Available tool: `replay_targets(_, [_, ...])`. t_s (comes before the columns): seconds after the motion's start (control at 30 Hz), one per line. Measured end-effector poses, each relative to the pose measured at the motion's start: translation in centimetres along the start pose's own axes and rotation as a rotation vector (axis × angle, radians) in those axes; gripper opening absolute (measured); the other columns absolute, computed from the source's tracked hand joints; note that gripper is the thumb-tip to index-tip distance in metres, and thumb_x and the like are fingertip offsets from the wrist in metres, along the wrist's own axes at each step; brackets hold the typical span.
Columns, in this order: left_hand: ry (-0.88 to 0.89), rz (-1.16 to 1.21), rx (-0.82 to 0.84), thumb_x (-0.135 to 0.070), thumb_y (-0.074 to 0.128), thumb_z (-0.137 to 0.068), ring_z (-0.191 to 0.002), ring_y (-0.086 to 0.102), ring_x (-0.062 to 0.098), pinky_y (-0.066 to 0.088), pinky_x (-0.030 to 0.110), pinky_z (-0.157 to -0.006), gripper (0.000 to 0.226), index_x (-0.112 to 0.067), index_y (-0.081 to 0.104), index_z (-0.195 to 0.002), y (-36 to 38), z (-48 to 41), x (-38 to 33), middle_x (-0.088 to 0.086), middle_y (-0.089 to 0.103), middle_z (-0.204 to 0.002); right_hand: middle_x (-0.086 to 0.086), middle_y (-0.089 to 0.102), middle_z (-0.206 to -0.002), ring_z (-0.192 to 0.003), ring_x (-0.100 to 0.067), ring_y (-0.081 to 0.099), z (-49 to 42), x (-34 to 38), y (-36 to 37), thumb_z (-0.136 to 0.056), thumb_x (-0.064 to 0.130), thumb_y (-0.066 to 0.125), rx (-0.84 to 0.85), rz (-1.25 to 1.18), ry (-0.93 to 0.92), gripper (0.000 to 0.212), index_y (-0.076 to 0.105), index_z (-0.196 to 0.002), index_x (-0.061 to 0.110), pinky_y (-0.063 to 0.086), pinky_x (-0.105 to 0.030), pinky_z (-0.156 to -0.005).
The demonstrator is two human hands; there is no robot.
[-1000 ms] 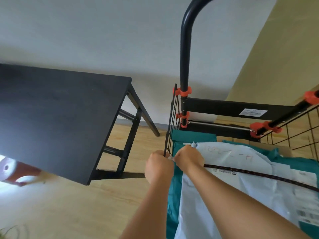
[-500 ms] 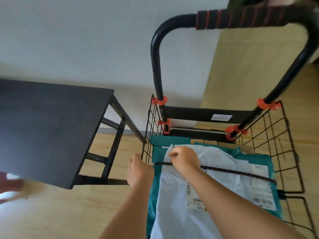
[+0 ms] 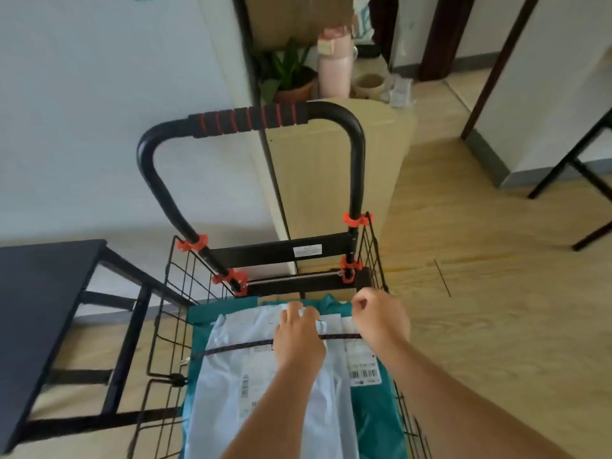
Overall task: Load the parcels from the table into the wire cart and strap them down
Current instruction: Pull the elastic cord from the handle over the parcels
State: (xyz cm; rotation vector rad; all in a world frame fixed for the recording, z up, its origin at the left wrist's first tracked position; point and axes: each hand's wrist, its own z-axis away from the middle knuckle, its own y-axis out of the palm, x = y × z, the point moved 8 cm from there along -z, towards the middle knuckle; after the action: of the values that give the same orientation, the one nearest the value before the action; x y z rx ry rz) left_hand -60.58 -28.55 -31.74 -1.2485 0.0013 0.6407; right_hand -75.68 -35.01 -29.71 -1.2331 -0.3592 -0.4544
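Note:
The black wire cart [image 3: 172,326] stands in front of me, its handle [image 3: 248,122] wrapped in red-striped foam. Inside lies a white parcel [image 3: 231,376] on top of teal parcels [image 3: 374,405]. A black strap [image 3: 238,346] runs taut across the white parcel from the cart's left wall toward the right wall. My left hand [image 3: 298,339] rests on the white parcel, over the strap's middle, fingers spread forward. My right hand [image 3: 381,316] hovers at the strap's right end by the right wall, fingers curled, nothing visible in them. The strap's right end is hidden under it.
The black table [image 3: 49,309] stands close on the left of the cart. Behind the cart is a light wooden cabinet [image 3: 331,180] carrying a potted plant [image 3: 288,74] and a pink bottle [image 3: 334,64]. Another table's black legs [image 3: 576,160] stand at the far right on the wooden floor.
Both hands left the strap's left end at the cart's left wall and moved right, the left onto the parcel, the right to the right wall. My view swung up and right.

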Motion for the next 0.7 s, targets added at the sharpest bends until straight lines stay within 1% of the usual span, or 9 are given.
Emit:
replay_targets(0.13, [0.017, 0.006, 0.101, -0.009, 0.052, -0.093, -0.101, 0.057, 0.016, 0.054, 0.031, -0.084, 0.023, -0.021, 0.062, -0.110, 4.6, 0.3, -4.1, -0.002, 0.060, -0.111, 0.010, 0.061, -0.077, -0.071, -0.010, 0.062, -1.3, -7.6, -2.3, -0.095, 0.025, 0.057, -0.050, 0.019, 0.150, 0.008, 0.059, -0.089, 0.029, 0.058, -0.031, -0.065])
replay_targets(0.23, [0.012, -0.002, 0.136, -0.023, 0.043, -0.098, -0.081, 0.062, 0.016, 0.056, 0.032, -0.072, 0.019, -0.023, 0.062, -0.094, 7.8, 0.9, -5.4, -0.004, 0.065, -0.090, 0.008, 0.062, -0.089, -0.081, -0.011, 0.063, -2.1, -12.7, 0.6, -0.095, 0.015, 0.056, 0.136, 0.074, 0.243, 0.015, 0.061, -0.106, 0.024, 0.058, -0.032, -0.075])
replay_targets(0.33, [0.016, 0.024, 0.158, -0.026, 0.045, -0.098, -0.082, 0.063, 0.015, 0.055, 0.032, -0.071, 0.021, -0.023, 0.063, -0.090, 10.6, 1.3, -5.5, -0.006, 0.068, -0.088, 0.000, 0.064, -0.117, -0.099, -0.019, 0.064, -2.4, -14.5, 5.8, -0.091, 0.007, 0.056, 0.387, 0.052, 0.194, 0.042, 0.057, -0.129, 0.027, 0.056, -0.037, -0.084])
replay_targets(0.4, [0.009, 0.050, 0.143, -0.025, 0.049, -0.095, -0.083, 0.063, 0.013, 0.053, 0.029, -0.070, 0.016, -0.026, 0.063, -0.087, 11.5, 1.2, -5.2, -0.007, 0.069, -0.089, -0.002, 0.065, -0.123, -0.102, -0.022, 0.065, -2.7, -14.5, 8.6, -0.092, 0.010, 0.057, 0.484, 0.022, 0.151, 0.045, 0.057, -0.132, 0.029, 0.055, -0.033, -0.083])
replay_targets(0.47, [0.010, 0.069, 0.123, -0.024, 0.052, -0.092, -0.081, 0.063, 0.013, 0.052, 0.028, -0.068, 0.014, -0.028, 0.062, -0.083, 11.9, 1.0, -4.9, -0.008, 0.069, -0.087, -0.004, 0.069, -0.113, -0.099, -0.024, 0.065, -3.0, -14.6, 10.0, -0.091, 0.012, 0.057, 0.510, 0.004, 0.139, 0.031, 0.065, -0.118, 0.026, 0.053, -0.029, -0.077])
replay_targets(0.53, [0.015, 0.081, 0.113, -0.023, 0.052, -0.091, -0.080, 0.062, 0.014, 0.052, 0.029, -0.067, 0.014, -0.028, 0.061, -0.081, 12.0, 1.0, -4.9, -0.008, 0.069, -0.084, -0.002, 0.067, -0.092, -0.089, -0.024, 0.066, -3.6, -15.4, 10.2, -0.091, 0.014, 0.056, 0.499, 0.062, 0.133, 0.012, 0.066, -0.090, 0.021, 0.048, -0.027, -0.070])
replay_targets(0.6, [0.021, 0.096, 0.119, -0.021, 0.055, -0.089, -0.077, 0.062, 0.013, 0.054, 0.030, -0.066, 0.013, -0.026, 0.063, -0.080, 12.2, 1.1, -4.8, -0.008, 0.069, -0.079, 0.001, 0.060, -0.075, -0.068, -0.015, 0.059, -3.6, -16.3, 9.9, -0.091, 0.019, 0.060, 0.510, 0.123, 0.145, 0.021, 0.058, -0.071, 0.020, 0.041, -0.021, -0.059])
replay_targets(0.63, [0.021, 0.100, 0.128, -0.021, 0.057, -0.087, -0.075, 0.063, 0.012, 0.054, 0.031, -0.066, 0.012, -0.025, 0.064, -0.078, 12.3, 1.2, -4.7, -0.009, 0.068, -0.076, 0.002, 0.059, -0.072, -0.061, -0.011, 0.055, -3.4, -16.9, 9.6, -0.090, 0.021, 0.062, 0.529, 0.136, 0.167, 0.021, 0.058, -0.070, 0.020, 0.039, -0.018, -0.054])
replay_targets(0.7, [0.033, 0.119, 0.158, -0.020, 0.059, -0.082, -0.071, 0.063, 0.010, 0.054, 0.029, -0.065, 0.013, -0.025, 0.067, -0.074, 12.6, 1.7, -5.0, -0.011, 0.067, -0.071, 0.000, 0.064, -0.077, -0.066, -0.012, 0.061, -2.6, -17.9, 9.2, -0.087, 0.019, 0.066, 0.588, 0.112, 0.226, 0.007, 0.066, -0.081, 0.016, 0.043, -0.018, -0.051])
